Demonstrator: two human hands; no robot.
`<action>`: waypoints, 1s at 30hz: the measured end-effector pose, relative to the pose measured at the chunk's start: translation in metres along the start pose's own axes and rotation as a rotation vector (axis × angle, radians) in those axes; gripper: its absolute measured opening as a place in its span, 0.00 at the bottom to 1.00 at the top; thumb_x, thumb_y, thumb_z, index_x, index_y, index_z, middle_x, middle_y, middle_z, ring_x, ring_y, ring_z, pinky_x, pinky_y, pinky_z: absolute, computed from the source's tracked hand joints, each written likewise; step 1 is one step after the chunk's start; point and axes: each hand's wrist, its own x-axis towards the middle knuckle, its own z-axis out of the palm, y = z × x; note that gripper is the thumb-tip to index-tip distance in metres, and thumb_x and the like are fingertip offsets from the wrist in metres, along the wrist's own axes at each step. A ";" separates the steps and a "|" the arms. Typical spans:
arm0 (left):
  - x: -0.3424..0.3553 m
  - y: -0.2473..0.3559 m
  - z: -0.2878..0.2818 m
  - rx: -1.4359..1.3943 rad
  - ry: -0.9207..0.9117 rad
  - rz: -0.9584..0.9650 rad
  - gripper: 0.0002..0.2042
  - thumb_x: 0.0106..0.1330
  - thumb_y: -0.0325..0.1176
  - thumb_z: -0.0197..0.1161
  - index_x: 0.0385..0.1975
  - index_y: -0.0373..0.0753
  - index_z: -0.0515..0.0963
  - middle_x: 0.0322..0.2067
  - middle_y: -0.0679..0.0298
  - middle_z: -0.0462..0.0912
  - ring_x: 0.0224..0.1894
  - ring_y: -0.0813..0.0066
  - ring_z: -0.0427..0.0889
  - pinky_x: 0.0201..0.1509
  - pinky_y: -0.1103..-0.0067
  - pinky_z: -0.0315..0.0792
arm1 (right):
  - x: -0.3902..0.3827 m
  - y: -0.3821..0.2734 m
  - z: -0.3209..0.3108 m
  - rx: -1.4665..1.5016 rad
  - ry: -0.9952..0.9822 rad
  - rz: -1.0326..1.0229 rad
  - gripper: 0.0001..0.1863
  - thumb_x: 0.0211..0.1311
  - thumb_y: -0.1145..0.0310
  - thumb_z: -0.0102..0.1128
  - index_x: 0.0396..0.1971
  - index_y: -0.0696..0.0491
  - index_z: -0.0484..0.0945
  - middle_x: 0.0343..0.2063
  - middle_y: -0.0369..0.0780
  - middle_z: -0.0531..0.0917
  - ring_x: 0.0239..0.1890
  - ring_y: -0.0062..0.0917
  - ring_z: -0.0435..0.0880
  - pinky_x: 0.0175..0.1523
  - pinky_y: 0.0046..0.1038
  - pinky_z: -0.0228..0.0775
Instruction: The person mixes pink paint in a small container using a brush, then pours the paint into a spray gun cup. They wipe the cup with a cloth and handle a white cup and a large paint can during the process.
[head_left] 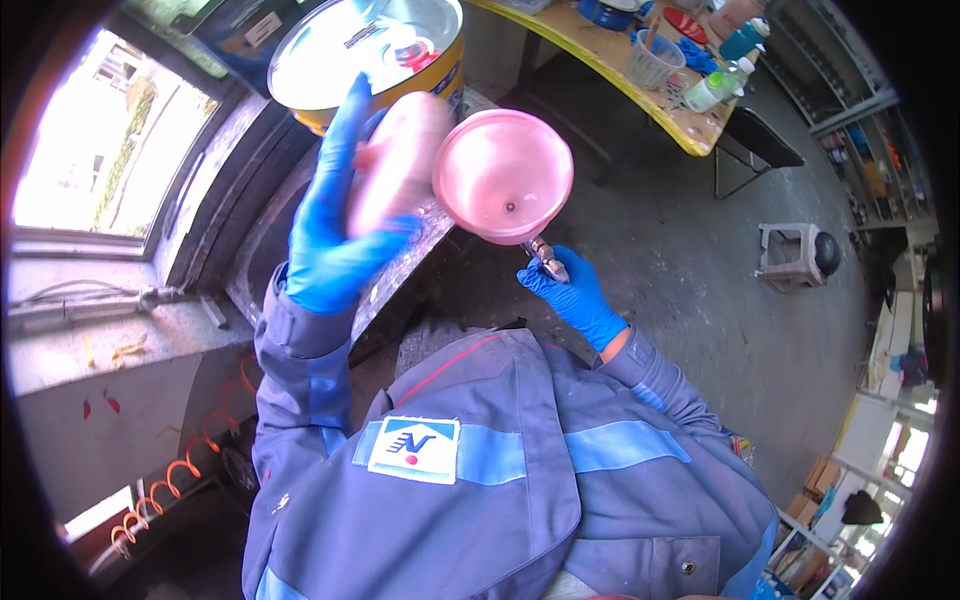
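My left hand (335,245), in a blue glove, is wrapped partly round a pink plastic bottle (395,165). Motion blurs the bottle, and its mouth cannot be made out. Just right of it is a round pink cup (505,175), open at the top, with a small dark hole in its bottom. Metal parts of a spray gun (545,258) show below the cup. In its blue glove, my right hand (580,300) is closed round the gun; most of the gun is hidden. Cup and bottle are very close together.
A yellow drum (455,80) with a shiny lid and red spout stands behind my left hand. Far right, a yellow-edged table (690,125) carries a clear cup (655,60) and several bottles. A grey stool (790,255) stands right; an orange coiled hose (180,475) hangs lower left.
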 end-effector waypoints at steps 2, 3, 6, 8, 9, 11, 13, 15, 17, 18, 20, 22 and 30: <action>0.011 0.020 0.011 0.699 -0.185 0.320 0.50 0.46 0.43 0.77 0.71 0.42 0.57 0.66 0.48 0.63 0.69 0.51 0.62 0.68 0.64 0.59 | -0.005 -0.001 0.004 -0.131 -0.037 -0.039 0.17 0.57 0.58 0.70 0.35 0.56 0.78 0.26 0.45 0.82 0.28 0.29 0.82 0.37 0.29 0.73; 0.009 0.026 0.018 0.786 -0.233 0.305 0.50 0.45 0.46 0.78 0.70 0.43 0.58 0.65 0.47 0.64 0.67 0.48 0.64 0.67 0.63 0.61 | -0.007 -0.003 0.005 -0.156 -0.070 -0.036 0.17 0.58 0.56 0.68 0.35 0.56 0.78 0.27 0.46 0.82 0.29 0.33 0.82 0.37 0.31 0.72; 0.005 0.034 0.025 0.814 -0.273 0.109 0.49 0.43 0.43 0.79 0.69 0.41 0.61 0.64 0.51 0.67 0.67 0.52 0.63 0.68 0.63 0.58 | -0.014 -0.008 0.011 -0.213 -0.098 -0.059 0.18 0.61 0.54 0.64 0.36 0.56 0.78 0.28 0.49 0.81 0.30 0.39 0.81 0.34 0.33 0.70; -0.002 0.031 0.024 0.751 -0.207 0.080 0.49 0.43 0.43 0.79 0.69 0.41 0.61 0.60 0.52 0.71 0.63 0.53 0.68 0.66 0.64 0.61 | -0.020 -0.012 0.017 -0.221 -0.039 -0.109 0.18 0.62 0.55 0.65 0.37 0.56 0.78 0.27 0.47 0.80 0.27 0.33 0.79 0.32 0.32 0.68; -0.006 0.027 0.025 0.759 -0.134 0.075 0.49 0.43 0.45 0.79 0.69 0.41 0.61 0.58 0.51 0.71 0.61 0.53 0.69 0.64 0.64 0.63 | -0.022 -0.014 0.021 -0.229 0.005 -0.121 0.18 0.62 0.55 0.64 0.37 0.56 0.78 0.27 0.47 0.80 0.27 0.35 0.79 0.32 0.32 0.68; -0.014 0.017 0.025 0.770 0.037 0.063 0.50 0.43 0.49 0.79 0.69 0.43 0.61 0.53 0.49 0.73 0.55 0.52 0.73 0.58 0.64 0.68 | -0.025 -0.019 0.030 -0.247 0.078 -0.155 0.18 0.63 0.55 0.64 0.38 0.56 0.77 0.27 0.48 0.80 0.28 0.40 0.79 0.33 0.33 0.69; -0.024 0.010 0.021 0.748 0.149 0.013 0.51 0.43 0.52 0.79 0.69 0.43 0.60 0.48 0.50 0.74 0.50 0.55 0.76 0.53 0.64 0.71 | -0.026 -0.023 0.040 -0.265 0.086 -0.126 0.18 0.62 0.53 0.63 0.37 0.55 0.77 0.31 0.50 0.81 0.34 0.47 0.79 0.35 0.37 0.71; -0.036 0.009 0.008 0.729 0.170 0.048 0.54 0.42 0.52 0.80 0.70 0.43 0.57 0.49 0.50 0.73 0.51 0.55 0.74 0.55 0.64 0.70 | -0.026 -0.027 0.049 -0.290 0.065 -0.137 0.18 0.61 0.53 0.62 0.36 0.54 0.78 0.33 0.51 0.81 0.36 0.51 0.79 0.36 0.39 0.72; -0.050 0.015 -0.013 0.689 0.111 -0.005 0.60 0.39 0.52 0.81 0.72 0.42 0.50 0.53 0.49 0.71 0.55 0.52 0.70 0.60 0.62 0.65 | -0.024 -0.031 0.057 -0.338 -0.007 -0.143 0.18 0.61 0.53 0.63 0.36 0.54 0.78 0.32 0.51 0.81 0.35 0.50 0.80 0.36 0.39 0.72; -0.055 0.021 -0.028 0.629 0.046 -0.013 0.61 0.38 0.52 0.82 0.73 0.42 0.49 0.54 0.49 0.70 0.56 0.51 0.69 0.62 0.62 0.63 | -0.023 -0.033 0.061 -0.344 -0.040 -0.180 0.18 0.61 0.53 0.63 0.36 0.54 0.78 0.32 0.51 0.81 0.35 0.50 0.80 0.35 0.39 0.72; -0.063 0.033 -0.060 0.512 -0.085 -0.034 0.63 0.36 0.52 0.82 0.73 0.41 0.48 0.56 0.48 0.68 0.59 0.49 0.67 0.65 0.62 0.60 | -0.022 -0.038 0.070 -0.362 -0.137 -0.208 0.18 0.61 0.52 0.63 0.35 0.54 0.78 0.31 0.50 0.81 0.34 0.50 0.80 0.35 0.38 0.72; -0.066 0.041 -0.086 0.675 -0.146 0.058 0.61 0.37 0.52 0.81 0.72 0.39 0.49 0.58 0.46 0.66 0.62 0.51 0.66 0.67 0.64 0.60 | -0.021 -0.043 0.086 -0.409 -0.151 -0.251 0.16 0.60 0.54 0.64 0.35 0.54 0.79 0.30 0.50 0.81 0.33 0.49 0.80 0.34 0.38 0.72; -0.097 0.036 -0.132 0.603 0.150 -0.231 0.49 0.44 0.44 0.77 0.67 0.34 0.60 0.57 0.48 0.68 0.58 0.56 0.72 0.63 0.69 0.67 | -0.028 -0.055 0.156 -0.591 0.029 -0.312 0.18 0.57 0.59 0.67 0.40 0.54 0.75 0.34 0.48 0.80 0.33 0.47 0.81 0.37 0.37 0.73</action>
